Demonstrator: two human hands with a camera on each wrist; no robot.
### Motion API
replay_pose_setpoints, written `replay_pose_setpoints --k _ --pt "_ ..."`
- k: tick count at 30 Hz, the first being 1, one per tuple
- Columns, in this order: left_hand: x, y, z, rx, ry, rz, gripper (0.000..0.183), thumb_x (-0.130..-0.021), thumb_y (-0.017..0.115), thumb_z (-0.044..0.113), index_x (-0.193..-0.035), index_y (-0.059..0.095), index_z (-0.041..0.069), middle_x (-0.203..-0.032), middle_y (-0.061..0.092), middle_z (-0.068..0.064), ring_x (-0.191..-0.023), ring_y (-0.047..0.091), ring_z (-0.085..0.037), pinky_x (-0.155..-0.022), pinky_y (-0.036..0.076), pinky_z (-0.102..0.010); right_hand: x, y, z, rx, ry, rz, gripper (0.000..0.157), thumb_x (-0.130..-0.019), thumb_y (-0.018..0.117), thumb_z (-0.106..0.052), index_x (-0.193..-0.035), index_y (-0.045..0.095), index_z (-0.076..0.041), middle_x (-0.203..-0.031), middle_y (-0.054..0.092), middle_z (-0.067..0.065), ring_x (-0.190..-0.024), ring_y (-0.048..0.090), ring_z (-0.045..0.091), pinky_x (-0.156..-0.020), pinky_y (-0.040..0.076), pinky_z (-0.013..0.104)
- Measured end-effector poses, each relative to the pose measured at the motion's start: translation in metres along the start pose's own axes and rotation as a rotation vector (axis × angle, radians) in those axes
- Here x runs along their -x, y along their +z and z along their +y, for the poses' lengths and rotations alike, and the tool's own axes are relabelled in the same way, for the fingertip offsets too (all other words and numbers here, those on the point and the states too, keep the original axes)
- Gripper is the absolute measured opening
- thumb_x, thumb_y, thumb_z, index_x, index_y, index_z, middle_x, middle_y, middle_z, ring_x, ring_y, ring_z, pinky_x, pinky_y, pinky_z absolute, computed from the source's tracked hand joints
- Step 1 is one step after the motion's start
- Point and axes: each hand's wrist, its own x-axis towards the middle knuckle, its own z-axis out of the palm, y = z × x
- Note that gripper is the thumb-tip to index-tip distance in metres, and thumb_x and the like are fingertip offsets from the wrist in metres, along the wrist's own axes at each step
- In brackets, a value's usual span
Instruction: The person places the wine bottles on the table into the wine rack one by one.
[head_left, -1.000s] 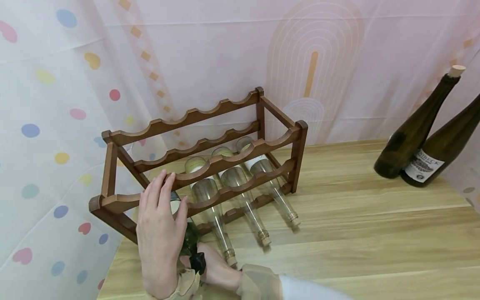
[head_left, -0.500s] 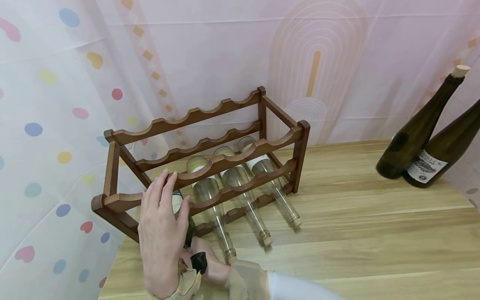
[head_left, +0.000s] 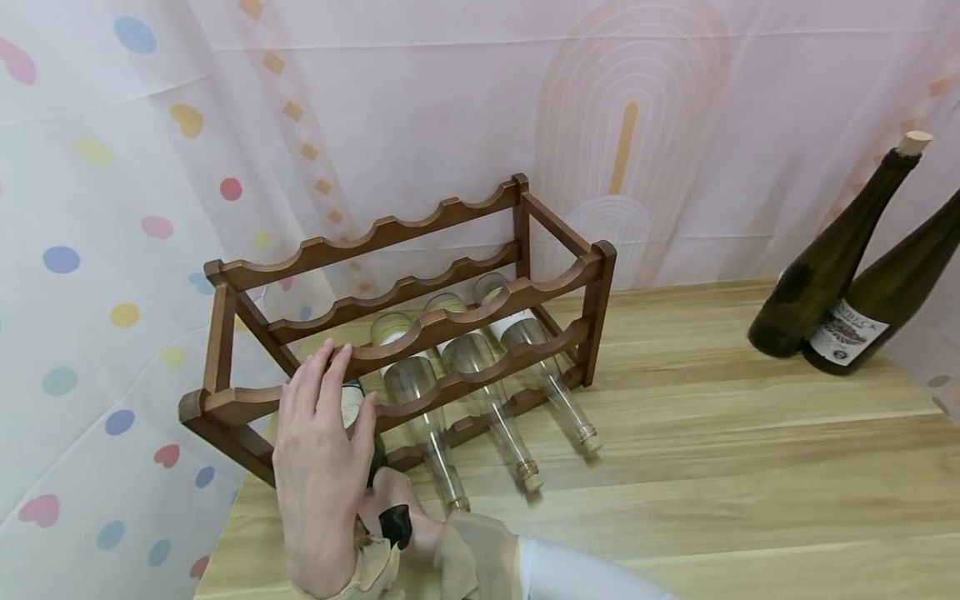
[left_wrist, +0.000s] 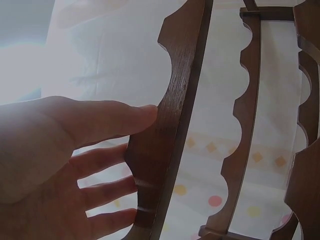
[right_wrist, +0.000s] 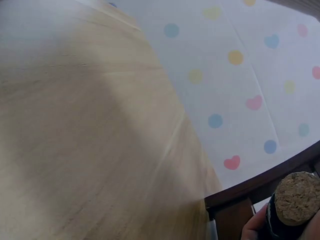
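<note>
A brown wooden wine rack [head_left: 442, 329] stands on the table. My left hand [head_left: 315, 450] grips its upper front rail near the left end; in the left wrist view the thumb [left_wrist: 142, 117] lies over the rail [left_wrist: 167, 115] and the fingertips go behind its scalloped edge. Below, my right hand [head_left: 393, 492] holds a dark green wine bottle [head_left: 351, 404] by the neck, its base end inside the rack's lower left slot. The right wrist view shows fingers round the neck, just below the cork [right_wrist: 298, 197]. My left hand and wrist partly hide the bottle in the head view.
Three clear corked bottles [head_left: 476, 354] lie in the lower slots to the right, necks sticking out frontward. Two dark bottles [head_left: 806, 267] [head_left: 862, 321] stand at the table's far right. Patterned curtains [head_left: 435, 100] hang behind and on the left.
My right hand has moved left and toward the rack, and the green bottle has slid deeper into its slot. My left hand has stayed on the rail.
</note>
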Motion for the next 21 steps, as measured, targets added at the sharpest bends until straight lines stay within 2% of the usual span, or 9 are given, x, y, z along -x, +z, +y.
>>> replay_pose_setpoints --k 7,16,21 --pt "-0.0006 -0.0008 -0.0009 0.001 -0.010 0.009 0.053 -0.080 0.071 0.000 -0.130 0.053 -0.002 -0.136 0.052 -0.021 -0.124 0.047 -0.039 -0.109 0.034 -0.054 -0.0017 0.0037 0.0005 0.060 -0.030 0.038 0.047 -0.084 0.055 -0.004 -0.047 0.030 -0.018 -0.044 0.027 -0.008 -0.040 0.026 0.009 -0.040 0.021 0.018" --pt "-0.0011 -0.0008 -0.0014 0.007 0.003 0.016 0.053 -0.079 0.071 -0.001 -0.129 0.054 -0.003 -0.135 0.052 -0.022 -0.123 0.047 -0.040 -0.108 0.034 -0.054 -0.0022 0.0058 0.0036 0.011 -0.049 0.020 0.047 -0.086 0.054 -0.005 -0.048 0.029 -0.018 -0.044 0.028 -0.008 -0.041 0.024 0.008 -0.040 0.020 0.018" --pt "-0.0028 -0.0006 -0.0013 0.010 0.014 0.021 0.052 -0.079 0.071 -0.001 -0.129 0.054 -0.004 -0.135 0.053 -0.022 -0.123 0.047 -0.040 -0.107 0.035 -0.053 -0.0038 0.0070 0.0034 0.019 -0.045 0.032 0.048 -0.086 0.054 -0.005 -0.047 0.029 -0.019 -0.044 0.028 -0.008 -0.041 0.025 0.008 -0.040 0.021 0.018"
